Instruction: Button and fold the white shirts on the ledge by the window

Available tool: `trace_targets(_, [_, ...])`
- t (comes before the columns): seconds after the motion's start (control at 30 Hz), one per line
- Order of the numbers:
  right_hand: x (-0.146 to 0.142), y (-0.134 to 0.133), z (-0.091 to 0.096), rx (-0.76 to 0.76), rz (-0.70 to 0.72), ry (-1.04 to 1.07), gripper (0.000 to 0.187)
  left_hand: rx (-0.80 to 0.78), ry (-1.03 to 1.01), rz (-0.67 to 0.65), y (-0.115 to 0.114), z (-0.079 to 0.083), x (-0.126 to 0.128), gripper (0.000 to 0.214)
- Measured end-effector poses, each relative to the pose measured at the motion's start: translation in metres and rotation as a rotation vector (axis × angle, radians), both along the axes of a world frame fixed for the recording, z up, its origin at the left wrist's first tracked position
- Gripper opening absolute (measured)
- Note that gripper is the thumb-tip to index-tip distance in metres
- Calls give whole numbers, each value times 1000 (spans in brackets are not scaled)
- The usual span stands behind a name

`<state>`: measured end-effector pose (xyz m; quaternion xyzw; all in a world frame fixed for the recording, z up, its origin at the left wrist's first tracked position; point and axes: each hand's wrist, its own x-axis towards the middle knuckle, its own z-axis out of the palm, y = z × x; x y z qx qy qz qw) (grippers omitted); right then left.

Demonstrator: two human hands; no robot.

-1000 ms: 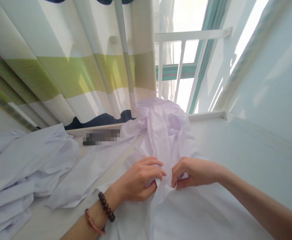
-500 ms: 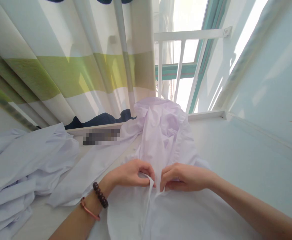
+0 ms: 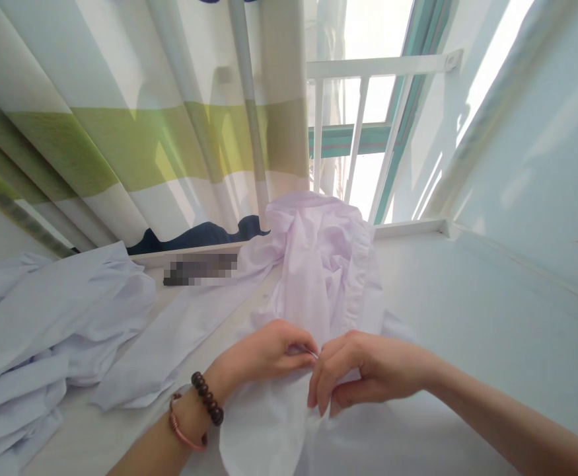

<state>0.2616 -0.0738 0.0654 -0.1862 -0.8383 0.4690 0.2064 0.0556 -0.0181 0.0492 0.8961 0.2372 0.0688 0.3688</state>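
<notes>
A white long-sleeved garment, seemingly a shirt or coat [image 3: 306,291], lies spread in front of me, its far end bunched near the railing and one sleeve stretched out to the left. My left hand [image 3: 273,354], with a beaded bracelet and a copper-coloured bangle at the wrist, pinches an edge of the cloth between thumb and fingers. Close against it, my right hand [image 3: 355,373] has its fingers bent down and closed on the other front edge. Any button or buttonhole there is hidden by the fingers.
More crumpled white cloth [image 3: 61,324] lies at the left. A blurred-out dark object [image 3: 200,269] sits by the curtain [image 3: 140,145]. Behind the garment stands a white railing [image 3: 382,66] before a window. A pale wall [image 3: 541,198] bounds the right.
Both hands have come together, the left moving slightly right, and the right moving slightly down. The two cloth edges, apart before, now meet at the fingers.
</notes>
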Motion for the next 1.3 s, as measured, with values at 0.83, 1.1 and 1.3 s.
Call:
trace_targets(0.83, [-3,11,-54,-181,-523,33,19,-468,64,300,6,-3,-13,28])
trace_targets(1.1, [-7,9,-59,-178,-570,83,15,-476,39,309,3,-8,-12,29])
trace_targets(1.3, [-11,8,-58,-176,-636,73,12,-472,62,367,1,-11,-9,27])
